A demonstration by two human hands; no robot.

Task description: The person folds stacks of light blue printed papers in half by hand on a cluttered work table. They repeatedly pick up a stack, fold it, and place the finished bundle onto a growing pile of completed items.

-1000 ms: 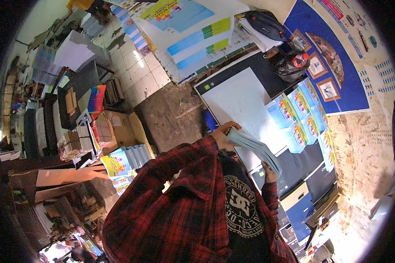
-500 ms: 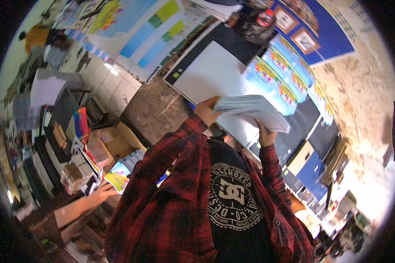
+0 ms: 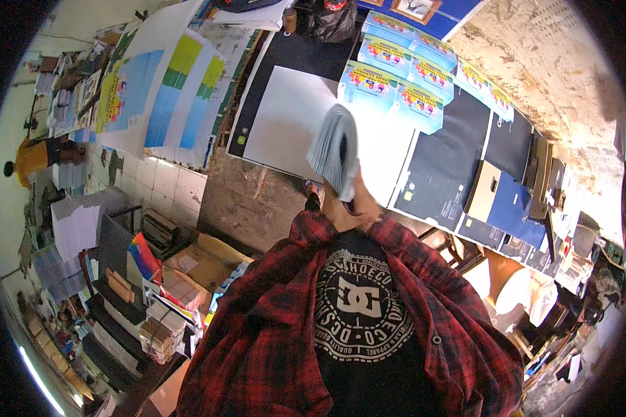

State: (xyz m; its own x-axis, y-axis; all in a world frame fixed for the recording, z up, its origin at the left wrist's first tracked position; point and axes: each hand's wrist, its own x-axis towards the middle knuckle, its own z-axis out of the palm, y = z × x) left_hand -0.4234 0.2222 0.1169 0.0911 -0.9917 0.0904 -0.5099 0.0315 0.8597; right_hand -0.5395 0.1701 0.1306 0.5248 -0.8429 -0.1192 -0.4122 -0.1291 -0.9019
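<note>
Both my hands meet in front of my chest and grip the lower edge of a thick stack of pale printed sheets (image 3: pixel 335 147). The stack stands on edge, its sheets fanning slightly toward the top. My left hand (image 3: pixel 332 207) holds its left side and my right hand (image 3: pixel 366 203) its right side; the fingers are partly hidden behind the paper. Red plaid sleeves lead down from both wrists. Beyond the stack a large white sheet (image 3: pixel 282 121) lies on a black table top (image 3: pixel 452 160).
Blue printed leaflets (image 3: pixel 396 80) lie in rows on the table's far side. Large colour-striped sheets (image 3: pixel 163 87) cover a bench at upper left. Paper stacks (image 3: pixel 76 226) and cardboard boxes (image 3: pixel 202 257) crowd the left. A person in orange (image 3: pixel 35 156) stands far left.
The stack, held flatter and out to the right before, now stands on edge in front of my chest. My hands have come together beneath it.
</note>
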